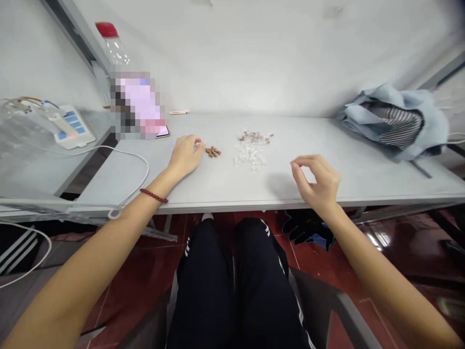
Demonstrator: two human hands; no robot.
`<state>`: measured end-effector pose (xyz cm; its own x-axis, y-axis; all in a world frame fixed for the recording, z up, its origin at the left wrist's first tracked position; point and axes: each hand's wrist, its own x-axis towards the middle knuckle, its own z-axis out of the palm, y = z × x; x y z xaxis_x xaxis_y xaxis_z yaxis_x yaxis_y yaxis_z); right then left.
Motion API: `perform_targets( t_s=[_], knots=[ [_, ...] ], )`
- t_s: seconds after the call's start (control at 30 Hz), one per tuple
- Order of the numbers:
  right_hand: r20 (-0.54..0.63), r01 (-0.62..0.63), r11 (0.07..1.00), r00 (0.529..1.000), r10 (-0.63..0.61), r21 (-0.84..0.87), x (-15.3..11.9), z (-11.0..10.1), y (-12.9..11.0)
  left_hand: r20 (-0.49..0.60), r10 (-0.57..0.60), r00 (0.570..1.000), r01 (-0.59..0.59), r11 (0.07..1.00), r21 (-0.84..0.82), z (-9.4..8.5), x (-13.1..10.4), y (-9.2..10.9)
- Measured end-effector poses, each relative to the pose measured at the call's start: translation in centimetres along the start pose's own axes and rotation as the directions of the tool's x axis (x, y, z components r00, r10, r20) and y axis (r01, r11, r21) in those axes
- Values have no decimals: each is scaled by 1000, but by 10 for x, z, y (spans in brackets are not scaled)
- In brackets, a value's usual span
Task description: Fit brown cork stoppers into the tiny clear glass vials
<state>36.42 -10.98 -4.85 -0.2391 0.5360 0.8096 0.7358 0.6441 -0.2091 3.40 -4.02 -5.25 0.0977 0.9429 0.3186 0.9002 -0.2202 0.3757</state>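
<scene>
My left hand (186, 154) rests on the grey table, loosely bent with the fingertips a little apart and nothing visible in them. Right beside its fingertips lies a small heap of brown bead-like pieces (213, 152). My right hand (317, 182) is raised over the table's front part, thumb and forefinger tips pinched together in a ring; anything between them is too small to make out. Between the hands are a scatter of small clear pieces (250, 154) and, just behind, a group of clear pieces with brown bits (255, 137).
A phone (141, 102) leans before a red-capped bottle (108, 30) at the back left. A white pen-like stick (179, 112) lies near the wall. White cable (140, 156) crosses the left side by a power strip (75, 127). Light-blue cloth (395, 121) is heaped at right.
</scene>
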Motion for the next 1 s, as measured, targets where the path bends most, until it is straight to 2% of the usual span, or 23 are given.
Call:
perform_targets(
  t_s=[0.1, 0.17, 0.23, 0.27, 0.3, 0.33, 0.37, 0.4, 0.43, 0.47, 0.5, 0.53, 0.63, 0.73, 0.83, 1.0],
  knots=[
    [65, 52, 998, 997, -50, -28, -51, -49, -8, -53, -8, 999, 9, 1000, 13, -14, -42, 10],
    [125, 32, 999, 992, -27, -40, -92, -81, -10, -86, 17, 996, -16, 1000, 12, -23, -82, 19],
    [218, -92, 994, 970, 103, -60, -139, -110, -10, -142, 45, 989, -44, 999, 10, -29, -136, 26],
    [265, -193, 977, 941, 210, -88, -163, -122, -12, -151, 52, 987, -51, 999, 11, -31, -168, 27],
    [319, -309, 943, 888, 332, -124, -186, -132, -15, -138, 50, 989, -48, 999, 18, -31, -203, 26],
    [362, -430, 889, 813, 457, -158, -208, -141, -19, -81, 31, 996, -28, 999, 33, -29, -239, 22],
    [401, -558, 808, 707, 582, -190, -226, -148, -25, -4, -18, 1000, 19, 998, 66, -26, -275, 17],
    [405, -691, 684, 570, 715, -233, -241, -154, -32, 99, -106, 989, 94, 988, 123, -23, -308, 10],
    [384, -796, 537, 419, 823, -281, -253, -157, -39, 198, -227, 953, 185, 960, 212, -20, -337, 3],
    [368, -818, 492, 377, 850, -297, -260, -159, -47, 295, -351, 889, 263, 918, 298, -18, -360, -4],
    [357, -839, 450, 337, 871, -306, -263, -160, -53, 432, -414, 801, 283, 898, 336, -16, -377, -9],
    [346, -849, 429, 319, 882, -310, -263, -160, -59, 513, -441, 736, 299, 892, 338, -16, -388, -13],
    [336, -865, 395, 289, 896, -308, -255, -155, -66, 573, -560, 599, 395, 829, 396, -18, -387, -14],
    [328, -879, 354, 248, 912, -319, -247, -151, -63, 632, -578, 516, 394, 815, 424, -21, -371, -10],
    [315, -884, 312, 204, 927, -348, -246, -150, -60, 643, -595, 483, 475, 795, 378, -20, -368, -12],
    [305, -876, 269, 150, 940, -400, -251, -150, -58, 641, -581, 502, 501, 799, 332, -16, -378, -22]
  ],
)
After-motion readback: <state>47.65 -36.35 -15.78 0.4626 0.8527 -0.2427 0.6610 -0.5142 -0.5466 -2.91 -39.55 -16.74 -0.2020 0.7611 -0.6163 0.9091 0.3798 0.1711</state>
